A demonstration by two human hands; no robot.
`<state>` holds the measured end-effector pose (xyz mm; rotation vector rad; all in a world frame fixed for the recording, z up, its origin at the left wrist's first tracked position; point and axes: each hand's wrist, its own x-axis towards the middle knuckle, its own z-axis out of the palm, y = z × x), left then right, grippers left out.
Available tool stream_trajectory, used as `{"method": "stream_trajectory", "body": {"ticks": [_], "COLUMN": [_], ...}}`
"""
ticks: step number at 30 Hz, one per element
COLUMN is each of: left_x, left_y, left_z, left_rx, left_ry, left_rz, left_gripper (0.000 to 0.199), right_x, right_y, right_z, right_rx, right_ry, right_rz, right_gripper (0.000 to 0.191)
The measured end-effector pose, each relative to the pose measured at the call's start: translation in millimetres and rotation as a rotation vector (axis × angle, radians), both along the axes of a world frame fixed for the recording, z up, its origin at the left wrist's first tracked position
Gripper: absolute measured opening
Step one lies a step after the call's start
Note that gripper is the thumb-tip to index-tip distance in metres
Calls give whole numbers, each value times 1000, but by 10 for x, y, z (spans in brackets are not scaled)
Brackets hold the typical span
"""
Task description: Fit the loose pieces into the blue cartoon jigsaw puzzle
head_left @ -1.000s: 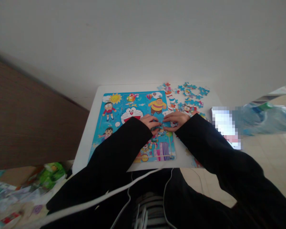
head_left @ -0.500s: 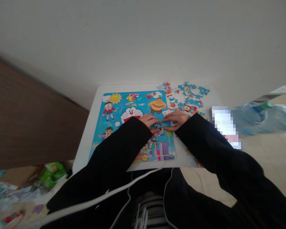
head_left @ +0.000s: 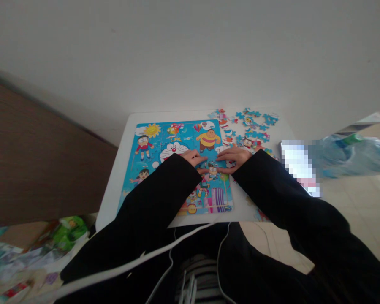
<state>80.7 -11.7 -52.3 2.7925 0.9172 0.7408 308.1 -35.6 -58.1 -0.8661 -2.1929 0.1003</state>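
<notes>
A blue cartoon jigsaw puzzle (head_left: pixel 209 158) lies on a small white table, with large parts of its picture joined together. My left hand (head_left: pixel 194 159) rests over the middle of the puzzle, thumb and fingers apart. Facing it from the puzzle's right edge is my right hand (head_left: pixel 236 158), fingers stretched out and thumb apart, with the tips touching the board. Between the two sets of fingertips shows a puzzle piece (head_left: pixel 213 169) with a capped character's face, lying in the picture. My left sleeve covers the lower middle of the puzzle.
Several loose puzzle pieces (head_left: pixel 253 126) are scattered on the right side of the white table (head_left: pixel 109 202), which stands against a wall. At its right edge is a phone (head_left: pixel 299 166) with a blurred screen. A white cable (head_left: pixel 139 261) crosses in front of me.
My left hand has drawn slightly left, away from the right fingertips, uncovering the character's face on the puzzle. My right hand stays nearly where it was.
</notes>
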Motion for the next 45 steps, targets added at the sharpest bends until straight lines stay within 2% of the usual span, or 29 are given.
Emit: {"method": "stream_trajectory", "body": {"ticks": [4, 10, 15, 21, 28, 34, 37, 40, 45], "left_x": [-26, -15, -11, 2, 5, 17, 6, -1, -2], "left_y": [43, 61, 104, 104, 81, 35, 22, 29, 37], "left_z": [-51, -69, -100, -112, -111, -10, 21, -5, -47], "left_rx": [15, 61, 72, -3, -73, -50, -91, -88, -63], "left_ry": [-16, 3, -71, -112, -108, -185, -149, -141, -203], "left_rz": [-72, -111, -174, -209, -193, -61, -35, -39, -83], "left_gripper": [42, 37, 36, 31, 31, 20, 23, 28, 24], "right_x": [-4, -4, 8, -11, -37, -24, -3, 18, 20], "right_y": [0, -22, -19, -35, -86, -96, -68, -40, -39], "right_z": [-36, 8, 23, 50, 120, 99, 58, 9, -27], "right_rx": [-28, -57, -109, -29, -186, -121, -110, -86, -76], "right_ry": [9, -12, -34, -10, -45, -10, -25, -26, -5], "right_rz": [-37, -45, -42, -20, -97, -104, -71, -55, -80], "right_gripper": [26, 25, 24, 23, 24, 27, 26, 24, 25]}}
